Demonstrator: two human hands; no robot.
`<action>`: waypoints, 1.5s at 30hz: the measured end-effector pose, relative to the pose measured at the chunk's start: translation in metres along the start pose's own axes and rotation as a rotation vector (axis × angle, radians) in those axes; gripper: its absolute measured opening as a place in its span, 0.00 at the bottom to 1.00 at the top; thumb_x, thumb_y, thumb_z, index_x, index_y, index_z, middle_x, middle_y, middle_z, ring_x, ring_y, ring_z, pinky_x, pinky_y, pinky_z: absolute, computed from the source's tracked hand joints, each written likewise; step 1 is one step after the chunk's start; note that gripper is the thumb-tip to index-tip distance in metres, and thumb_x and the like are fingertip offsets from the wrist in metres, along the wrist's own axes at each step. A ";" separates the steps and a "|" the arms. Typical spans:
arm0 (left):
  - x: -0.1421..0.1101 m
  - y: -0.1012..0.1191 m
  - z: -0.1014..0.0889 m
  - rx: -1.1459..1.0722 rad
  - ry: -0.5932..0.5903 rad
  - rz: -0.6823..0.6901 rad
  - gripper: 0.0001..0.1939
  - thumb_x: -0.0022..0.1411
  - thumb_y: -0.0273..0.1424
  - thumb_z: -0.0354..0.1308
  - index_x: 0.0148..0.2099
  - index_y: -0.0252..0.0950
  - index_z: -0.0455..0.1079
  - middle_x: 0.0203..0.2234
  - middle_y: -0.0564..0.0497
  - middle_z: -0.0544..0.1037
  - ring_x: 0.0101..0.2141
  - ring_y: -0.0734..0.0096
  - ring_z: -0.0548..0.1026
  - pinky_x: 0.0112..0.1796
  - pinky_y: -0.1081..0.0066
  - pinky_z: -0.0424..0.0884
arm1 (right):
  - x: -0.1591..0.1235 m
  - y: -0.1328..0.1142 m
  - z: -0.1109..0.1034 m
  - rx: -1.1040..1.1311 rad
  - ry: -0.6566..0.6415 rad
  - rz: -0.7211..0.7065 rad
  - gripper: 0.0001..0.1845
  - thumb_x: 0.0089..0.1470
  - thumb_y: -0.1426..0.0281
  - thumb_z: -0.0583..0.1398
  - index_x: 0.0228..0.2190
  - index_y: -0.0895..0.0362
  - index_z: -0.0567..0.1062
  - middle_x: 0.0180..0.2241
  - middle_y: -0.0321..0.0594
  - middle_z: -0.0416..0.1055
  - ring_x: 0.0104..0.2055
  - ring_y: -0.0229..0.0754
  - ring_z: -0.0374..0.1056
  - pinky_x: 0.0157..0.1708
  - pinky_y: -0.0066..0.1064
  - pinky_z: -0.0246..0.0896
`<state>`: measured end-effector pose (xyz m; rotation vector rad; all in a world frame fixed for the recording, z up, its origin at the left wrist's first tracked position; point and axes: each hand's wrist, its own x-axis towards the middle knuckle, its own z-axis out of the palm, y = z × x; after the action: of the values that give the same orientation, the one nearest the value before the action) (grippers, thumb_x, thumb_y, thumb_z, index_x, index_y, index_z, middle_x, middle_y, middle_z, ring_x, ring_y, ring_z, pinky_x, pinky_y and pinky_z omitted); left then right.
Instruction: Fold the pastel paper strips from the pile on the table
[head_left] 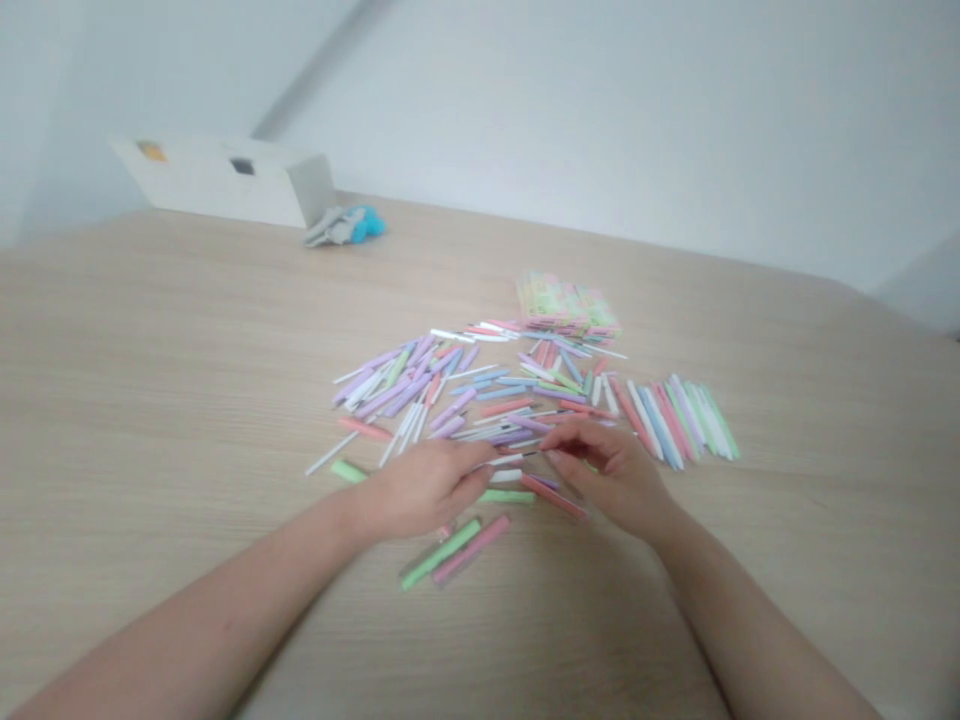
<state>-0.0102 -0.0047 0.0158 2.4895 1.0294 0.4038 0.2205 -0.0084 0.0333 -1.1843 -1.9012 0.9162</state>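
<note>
My left hand (431, 485) is closed in a pinch on a slim white pen (511, 460) with a dark tip, held just over the table. My right hand (611, 475) meets it from the other side, thumb and forefinger pinched together at the dark tip. Whether a small part sits between those fingertips is too blurred to tell. Just below the fingers lie a light green pen barrel (508, 496) and a red barrel (555, 497). Nearer to me, another green barrel (442, 553) and a pink barrel (472, 550) lie side by side.
Loose pastel pen parts (401, 385) and thin white sticks spread beyond my hands. A row of pens (686, 420) lies to the right. Behind stands a stack of printed packets (566, 305). A white box (225, 185) and grey-blue gloves (345, 226) are at the back left.
</note>
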 end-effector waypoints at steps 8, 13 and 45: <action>0.000 0.000 -0.001 -0.022 -0.002 0.008 0.11 0.67 0.31 0.41 0.41 0.38 0.64 0.26 0.52 0.72 0.28 0.71 0.71 0.29 0.73 0.62 | -0.001 0.001 0.000 0.022 0.029 -0.004 0.04 0.50 0.71 0.59 0.30 0.56 0.74 0.30 0.38 0.71 0.33 0.39 0.67 0.32 0.29 0.62; 0.000 -0.001 0.000 0.001 -0.006 0.002 0.10 0.66 0.31 0.42 0.40 0.38 0.64 0.26 0.53 0.72 0.28 0.71 0.71 0.29 0.73 0.63 | -0.001 -0.001 0.002 -0.028 0.018 -0.016 0.04 0.50 0.71 0.59 0.29 0.55 0.74 0.29 0.38 0.72 0.32 0.39 0.67 0.30 0.29 0.63; 0.001 0.002 -0.009 0.000 -0.128 -0.065 0.11 0.68 0.33 0.39 0.43 0.38 0.63 0.26 0.52 0.73 0.28 0.68 0.74 0.29 0.74 0.63 | -0.004 0.011 0.020 0.342 -0.067 0.185 0.12 0.51 0.65 0.62 0.39 0.51 0.77 0.34 0.38 0.76 0.34 0.40 0.73 0.31 0.31 0.71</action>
<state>-0.0124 -0.0026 0.0247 2.4393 1.0551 0.2212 0.2094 -0.0124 0.0130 -1.1423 -1.6195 1.3362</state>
